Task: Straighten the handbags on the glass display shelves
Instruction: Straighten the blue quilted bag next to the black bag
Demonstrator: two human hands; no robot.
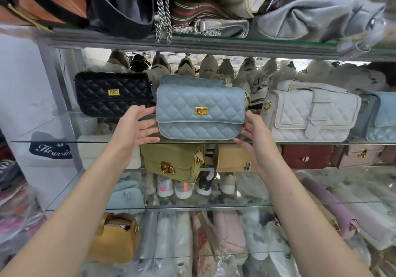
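The blue quilted handbag (200,111) is held between the straight, open fingers of the left hand (137,126) and right hand (255,139) at the front of the middle glass shelf (53,126), where it is best squared clasp-forward, in line with the black handbag (111,94) and white handbag (310,111) kept there.

Glass shelf (53,127), black quilted bag (113,94), white quilted bag (310,116) upright

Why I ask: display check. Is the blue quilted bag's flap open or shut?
Shut: on the blue quilted bag, the flap lies flat over the front, gold clasp centred.
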